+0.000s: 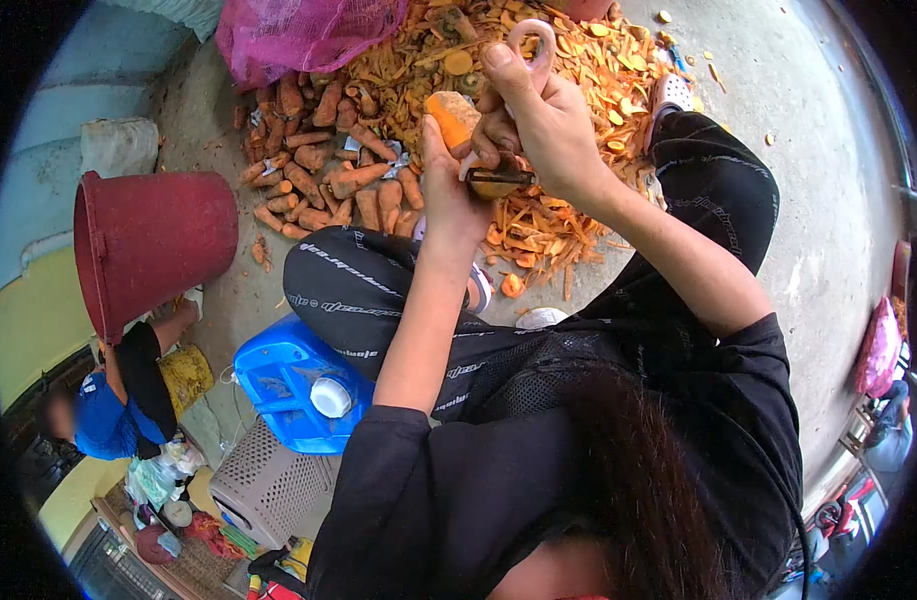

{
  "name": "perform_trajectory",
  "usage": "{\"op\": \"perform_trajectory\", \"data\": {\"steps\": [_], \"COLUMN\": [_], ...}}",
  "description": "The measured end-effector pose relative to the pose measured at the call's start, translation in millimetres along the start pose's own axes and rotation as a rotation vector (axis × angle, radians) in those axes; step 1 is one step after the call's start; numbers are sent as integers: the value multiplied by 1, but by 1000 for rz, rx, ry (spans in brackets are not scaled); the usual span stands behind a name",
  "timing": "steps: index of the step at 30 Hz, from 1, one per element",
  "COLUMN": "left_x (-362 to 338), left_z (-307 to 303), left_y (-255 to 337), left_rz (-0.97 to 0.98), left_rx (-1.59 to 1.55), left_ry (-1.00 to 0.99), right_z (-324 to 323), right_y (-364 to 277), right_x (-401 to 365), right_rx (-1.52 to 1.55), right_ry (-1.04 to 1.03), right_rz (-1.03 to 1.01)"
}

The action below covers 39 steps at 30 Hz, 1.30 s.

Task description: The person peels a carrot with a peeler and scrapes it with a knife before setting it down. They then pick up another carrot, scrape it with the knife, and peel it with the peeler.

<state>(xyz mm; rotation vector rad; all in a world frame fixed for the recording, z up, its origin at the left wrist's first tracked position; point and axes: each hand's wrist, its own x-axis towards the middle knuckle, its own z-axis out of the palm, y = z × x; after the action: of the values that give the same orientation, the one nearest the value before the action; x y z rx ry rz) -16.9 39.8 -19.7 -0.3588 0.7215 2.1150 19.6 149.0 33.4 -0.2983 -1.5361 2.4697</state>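
Note:
My left hand (453, 192) is wrapped round a carrot (453, 120), whose orange upper part sticks out above the fingers. A peeler with a pale pink looped handle (535, 45) is gripped in my right hand (557, 130), thumb up along the handle. Its dark blade (500, 177) lies across the lower part of the carrot, close to my left fingers. Under and beyond my hands spreads a heap of orange peelings (554, 225) with cut slices among them. Whole unpeeled carrots (329, 170) are piled to the left on the floor.
A pink mesh sack (299, 40) lies behind the carrots. Left stands a dark red bucket (164, 245), with a seated person (124, 400) beyond it. A blue jerrycan (299, 385) and a grey perforated crate (269, 475) are beside my left leg.

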Motion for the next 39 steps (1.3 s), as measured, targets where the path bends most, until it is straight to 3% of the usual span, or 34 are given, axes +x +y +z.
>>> {"op": "perform_trajectory", "data": {"steps": [3, 6, 9, 11, 12, 15, 16, 17, 18, 19, 21, 22, 23, 25, 28, 29, 30, 33, 34, 37, 38, 39], "left_x": [-1, 5, -3, -6, -12, -7, -16, -23, -17, -17, -17, -20, -21, -16, -9, -6, -3, -7, -13, -18, -18, -25], "left_z": [4, -16, 1, 14, 27, -2, 2, 6, -1, -3, 7, 12, 10, 6, 2, -2, -8, -2, 6, 6, 6, 18], "left_y": [-2, -3, -11, -22, -23, -25, -27, -31, -40, -42, -33, -24, -18, -10, -3, -1, -1, -2, -3, -10, -19, -19], "left_rz": [33, 34, 201, 283, 271, 160, 63, 30, 90, 96, 74, 43, 42, 111, 56, 25, -15, 51, 47, 82, 207, 97], "left_rx": [29, -77, 145, 204, 142, 356, 368, 533, 605, 587, 453, 335, 254, 261, 76, -1, 3, 65, 36, 229, 374, 338], "left_ry": [88, -239, 4, -45, 15, -118, -82, -159, -202, -224, -257, -255, -192, -84, -162, -208, -252, -132, -122, -206, -152, -70], "right_z": [-2, -4, -8, -11, -12, -19, -26, -30, -47, -54, -56, -52, -73, -45, -16, -8, -8, 9, 6, 0, -13, -17], "right_y": [3, 5, 6, 1, 0, -1, -6, -12, -3, -2, -6, -8, 3, -24, -43, -49, -36, -29, -24, -21, -23, -15], "right_x": [3, 10, 19, 30, 36, 49, 58, 67, 86, 92, 91, 89, 98, 76, 42, 28, 23, 5, 3, 14, 26, 42], "right_rx": [18, 66, 91, 142, 140, 137, 201, 113, -31, -173, -295, -358, -547, -326, -118, 17, 42, 100, -14, 28, -119, 53], "right_ry": [23, 74, 100, 128, 161, 279, 218, 224, 355, 491, 512, 514, 344, 227, 218, 88, 90, 29, -1, 40, 91, 108], "right_rz": [13, 86, 117, 84, 93, 122, 136, 32, 67, 112, -4, -53, -283, -363, -78, 46, 23, -6, 10, -42, 12, -108]}}
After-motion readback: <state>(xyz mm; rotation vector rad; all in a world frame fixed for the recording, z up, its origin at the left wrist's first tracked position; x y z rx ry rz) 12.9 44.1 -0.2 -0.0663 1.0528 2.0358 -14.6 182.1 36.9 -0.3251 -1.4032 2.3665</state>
